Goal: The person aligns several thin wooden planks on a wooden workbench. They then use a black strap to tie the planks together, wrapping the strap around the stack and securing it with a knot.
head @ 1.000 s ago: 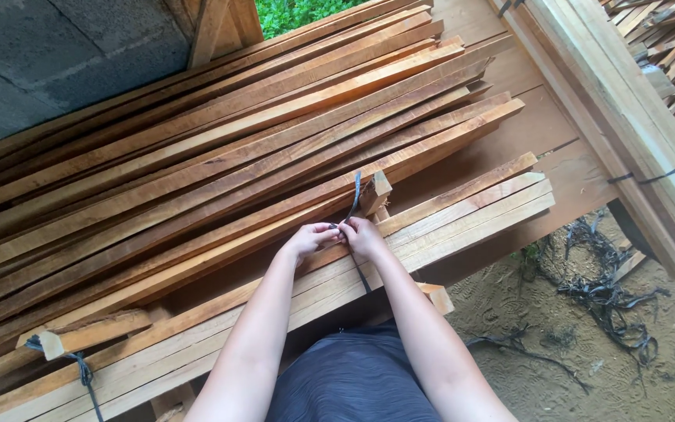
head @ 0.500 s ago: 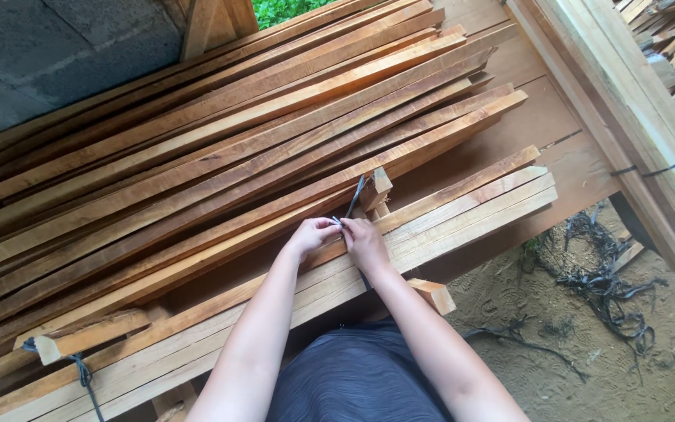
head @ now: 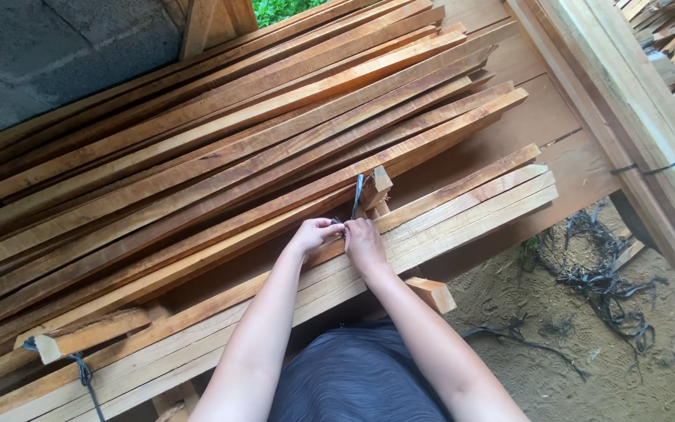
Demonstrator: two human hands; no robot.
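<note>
My left hand (head: 314, 234) and my right hand (head: 365, 241) meet on top of a bundle of pale wooden slats (head: 462, 207) lying across a timber platform. Both pinch a dark strap (head: 357, 194) that rises from between my fingers toward a short wooden block (head: 376, 186). My forearms reach up from the bottom of the view over my dark grey clothing. The strap's ends are hidden inside my fingers.
A big stack of long reddish-brown slats (head: 220, 156) slopes across the left and middle. A second dark tie (head: 83, 373) wraps the bundle at lower left. Loose black strapping (head: 603, 273) lies on the sandy ground at right. A pale timber beam (head: 634, 101) runs along the right.
My hands have stayed together on the strap with only slight finger movement. The view has shifted a little.
</note>
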